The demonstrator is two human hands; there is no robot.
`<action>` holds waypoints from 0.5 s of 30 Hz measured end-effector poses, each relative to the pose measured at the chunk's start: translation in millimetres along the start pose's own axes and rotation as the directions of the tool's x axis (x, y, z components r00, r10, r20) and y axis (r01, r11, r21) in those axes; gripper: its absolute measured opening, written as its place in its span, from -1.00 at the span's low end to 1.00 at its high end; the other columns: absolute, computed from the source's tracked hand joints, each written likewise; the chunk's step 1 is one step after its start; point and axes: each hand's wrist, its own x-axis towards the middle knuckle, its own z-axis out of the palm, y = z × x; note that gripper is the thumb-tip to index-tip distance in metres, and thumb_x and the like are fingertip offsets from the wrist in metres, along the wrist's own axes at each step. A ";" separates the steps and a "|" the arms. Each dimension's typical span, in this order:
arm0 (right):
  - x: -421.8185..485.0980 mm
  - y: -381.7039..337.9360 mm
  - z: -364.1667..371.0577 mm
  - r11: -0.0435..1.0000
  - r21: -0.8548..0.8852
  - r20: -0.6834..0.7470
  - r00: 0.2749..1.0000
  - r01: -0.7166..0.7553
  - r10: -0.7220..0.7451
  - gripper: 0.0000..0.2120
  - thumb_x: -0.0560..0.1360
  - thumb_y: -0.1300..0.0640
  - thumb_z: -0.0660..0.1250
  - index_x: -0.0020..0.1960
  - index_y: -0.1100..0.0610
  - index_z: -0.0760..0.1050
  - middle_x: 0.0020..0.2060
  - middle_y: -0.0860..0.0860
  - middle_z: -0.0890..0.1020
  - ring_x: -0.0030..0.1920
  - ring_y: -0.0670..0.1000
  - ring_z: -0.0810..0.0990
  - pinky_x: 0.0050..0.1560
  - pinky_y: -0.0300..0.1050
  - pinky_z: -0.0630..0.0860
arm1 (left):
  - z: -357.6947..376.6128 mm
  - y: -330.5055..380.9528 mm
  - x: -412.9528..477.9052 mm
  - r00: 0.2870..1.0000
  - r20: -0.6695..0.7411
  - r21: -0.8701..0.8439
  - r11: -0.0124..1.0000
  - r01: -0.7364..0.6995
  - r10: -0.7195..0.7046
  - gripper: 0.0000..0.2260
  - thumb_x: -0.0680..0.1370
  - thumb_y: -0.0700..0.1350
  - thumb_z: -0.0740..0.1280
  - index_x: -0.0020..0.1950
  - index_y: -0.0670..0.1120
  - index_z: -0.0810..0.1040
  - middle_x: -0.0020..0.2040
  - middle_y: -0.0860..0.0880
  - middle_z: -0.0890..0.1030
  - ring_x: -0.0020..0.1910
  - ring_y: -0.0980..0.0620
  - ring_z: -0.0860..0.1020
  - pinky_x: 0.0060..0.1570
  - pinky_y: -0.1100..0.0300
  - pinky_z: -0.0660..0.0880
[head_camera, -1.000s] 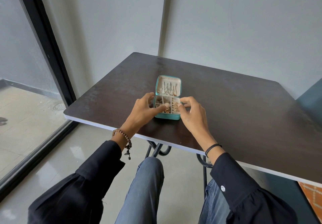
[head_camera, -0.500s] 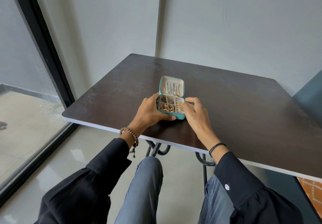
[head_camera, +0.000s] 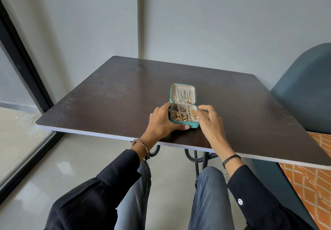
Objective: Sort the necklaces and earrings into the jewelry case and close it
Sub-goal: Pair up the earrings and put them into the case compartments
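Observation:
A small teal jewelry case [head_camera: 194, 125] stands open on the dark table [head_camera: 125, 93], near its front edge. Silver necklaces [head_camera: 181, 96] hang inside the upright lid [head_camera: 182, 86]. Gold earrings [head_camera: 192, 114] and other small pieces fill the tray's compartments. My left hand [head_camera: 162, 121] grips the case's left side, thumb along its front wall. My right hand [head_camera: 208, 120] rests at the case's right edge, fingers spread, fingertips over the right-hand compartment; I cannot tell whether they pinch anything.
A teal chair back [head_camera: 304, 90] stands at the table's right side, above an orange patterned rug [head_camera: 311, 185]. A glass door with a black frame [head_camera: 23, 72] runs along the left. My knees sit under the table's front edge.
My left hand moved from inside the tray to the case's left side and front. My right hand stays at the right edge. The view shifted, so the case sits further right.

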 end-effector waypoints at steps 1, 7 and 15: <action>-1.3 2.9 -2.1 1.000 0.003 -0.003 1.000 -0.005 0.005 -0.75 0.64 0.09 0.26 0.29 0.10 0.49 0.04 -0.03 0.60 -0.11 -0.28 0.57 -0.30 -0.51 0.46 | 3.4 -0.3 -0.5 1.000 -0.005 0.030 1.000 -0.003 0.003 -0.14 0.23 0.25 0.62 0.44 0.03 0.40 0.27 0.07 0.60 0.25 0.02 0.54 0.33 -0.12 0.44; -0.6 13.0 -4.9 0.999 0.031 -0.037 0.999 -0.015 0.017 -0.77 0.63 0.10 0.28 0.26 0.08 0.53 0.09 -0.04 0.61 0.03 -0.13 0.59 -0.23 -0.53 0.45 | 6.1 -4.8 4.6 0.999 0.034 0.115 0.993 -0.014 0.010 -0.07 0.21 0.33 0.58 0.49 0.06 0.35 0.31 0.07 0.56 0.29 0.01 0.48 0.34 -0.09 0.42; 33.7 13.2 -0.5 0.983 0.116 -0.051 0.988 -0.140 0.147 -0.80 0.61 -0.02 0.27 0.18 0.00 0.53 0.10 -0.07 0.64 0.05 -0.12 0.62 0.01 -0.12 0.59 | 3.7 -5.3 8.7 0.997 0.068 0.199 0.979 -0.042 0.029 -0.05 0.24 0.37 0.54 0.54 0.11 0.30 0.33 0.08 0.56 0.31 0.07 0.46 0.33 -0.05 0.41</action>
